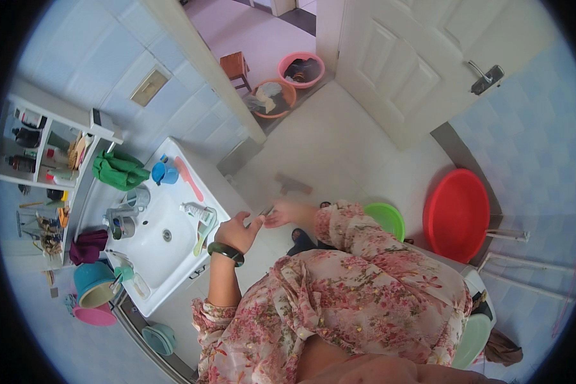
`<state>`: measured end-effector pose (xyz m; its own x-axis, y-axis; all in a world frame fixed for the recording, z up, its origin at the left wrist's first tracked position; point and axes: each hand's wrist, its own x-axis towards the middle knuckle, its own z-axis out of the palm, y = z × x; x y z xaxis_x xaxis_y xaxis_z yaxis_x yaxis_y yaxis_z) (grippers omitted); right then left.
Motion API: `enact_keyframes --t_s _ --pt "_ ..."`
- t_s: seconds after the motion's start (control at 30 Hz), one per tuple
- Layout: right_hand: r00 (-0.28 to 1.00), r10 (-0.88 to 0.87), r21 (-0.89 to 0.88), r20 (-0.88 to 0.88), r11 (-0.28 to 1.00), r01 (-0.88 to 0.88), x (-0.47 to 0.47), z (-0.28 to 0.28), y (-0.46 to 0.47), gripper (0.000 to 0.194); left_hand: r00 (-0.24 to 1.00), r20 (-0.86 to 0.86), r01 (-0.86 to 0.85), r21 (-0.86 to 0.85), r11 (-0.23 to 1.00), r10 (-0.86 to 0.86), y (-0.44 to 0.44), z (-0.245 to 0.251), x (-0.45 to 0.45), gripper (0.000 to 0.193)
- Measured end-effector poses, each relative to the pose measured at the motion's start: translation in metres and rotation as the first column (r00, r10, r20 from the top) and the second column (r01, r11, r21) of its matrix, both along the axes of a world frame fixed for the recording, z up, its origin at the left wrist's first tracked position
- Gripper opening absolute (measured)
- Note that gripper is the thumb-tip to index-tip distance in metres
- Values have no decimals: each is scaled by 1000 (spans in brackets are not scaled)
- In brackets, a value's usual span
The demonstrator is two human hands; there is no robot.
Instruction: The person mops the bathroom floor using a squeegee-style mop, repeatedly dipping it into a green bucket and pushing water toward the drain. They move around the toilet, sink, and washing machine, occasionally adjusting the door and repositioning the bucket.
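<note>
My left hand [234,234], with a dark bangle [226,253] at its wrist, is held beyond the front edge of the white washbasin [146,283]. Its thumb and forefinger are apart, and the thumb points at my right hand [284,214]. The right hand is blurred, palm partly turned up, close to the left thumb. A thin greyish thing [267,210] shows at its fingers; whether it is gripped is unclear. Past the hands is a blurred brownish thing [294,184], too smeared to name. On the basin rim lie a toothpaste tube [195,210] and a green-handled brush [202,235].
A blue cup [165,173], a pink brush [189,178] and a green cloth [120,171] are by the basin. A green basin [386,220] and a red tub [456,215] stand right. Laundry fills orange [288,108] and pink basins [312,82] by the open door [389,62].
</note>
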<state>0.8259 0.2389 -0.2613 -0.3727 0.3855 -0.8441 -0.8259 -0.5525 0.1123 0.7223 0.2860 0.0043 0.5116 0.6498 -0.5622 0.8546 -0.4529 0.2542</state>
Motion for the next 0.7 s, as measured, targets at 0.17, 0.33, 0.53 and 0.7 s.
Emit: enact_keyframes --t_s 0.17,0.33,0.53,0.7 --pt "994 -109 -10 8 994 109 -3 1 19 36 1000 2 -11 22 1000 11 -2 8 20 57" --pt "996 -58 57 -60 996 62 9 -22 19 17 992 -24 -123 -58 991 122 5 10 39 57" --pt "999 -40 14 -25 999 41 34 2 25 12 1000 -7 -21 32 999 22 7 9 64 54" --pt "998 -31 11 62 999 30 42 7 30 12 1000 -8 19 127 992 -18 7 24 65 54"
